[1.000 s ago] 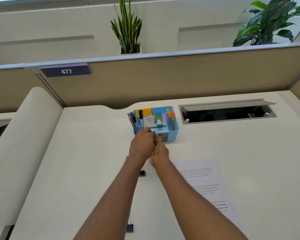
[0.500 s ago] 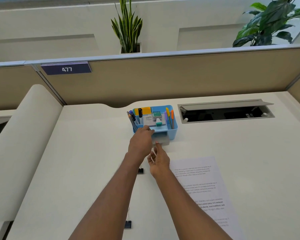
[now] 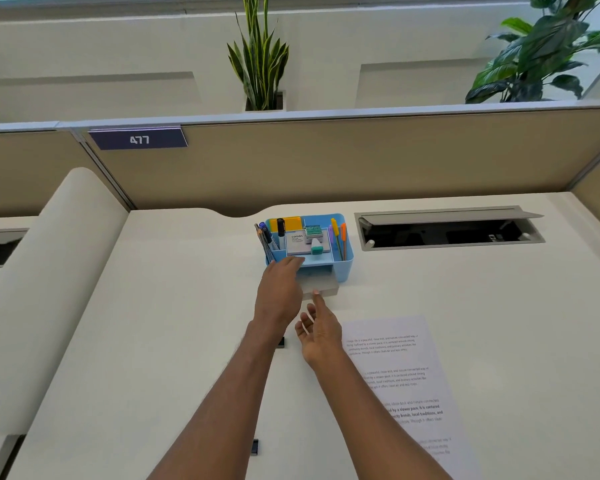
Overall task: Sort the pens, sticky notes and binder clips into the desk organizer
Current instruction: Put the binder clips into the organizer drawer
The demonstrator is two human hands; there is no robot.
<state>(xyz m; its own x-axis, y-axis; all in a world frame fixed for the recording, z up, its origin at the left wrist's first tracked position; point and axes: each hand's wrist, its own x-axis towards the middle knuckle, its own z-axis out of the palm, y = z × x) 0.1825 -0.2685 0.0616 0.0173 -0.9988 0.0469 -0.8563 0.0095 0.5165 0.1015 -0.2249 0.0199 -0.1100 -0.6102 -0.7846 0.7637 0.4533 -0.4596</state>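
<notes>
A blue desk organizer (image 3: 345,259) stands at the back of the desk. Pens (image 3: 267,237) fill its left slot, orange and yellow pens (image 3: 340,233) its right slot, and sticky notes (image 3: 290,223) sit at the back. Its grey drawer (image 3: 324,287) is pulled out at the front. My left hand (image 3: 279,292) rests flat on the organizer's front edge, fingers straight. My right hand (image 3: 321,332) hovers just in front of the drawer, fingers relaxed and empty. One black binder clip (image 3: 280,342) lies under my left forearm, another binder clip (image 3: 254,446) near the front.
A printed sheet of paper (image 3: 406,386) lies to the right of my arms. An open cable hatch (image 3: 447,232) sits right of the organizer. A tan partition (image 3: 361,157) with plants behind it bounds the desk at the back.
The grey drawer has slid out of the organizer. My right hand has drawn back from it and opened. My left hand stays on the organizer.
</notes>
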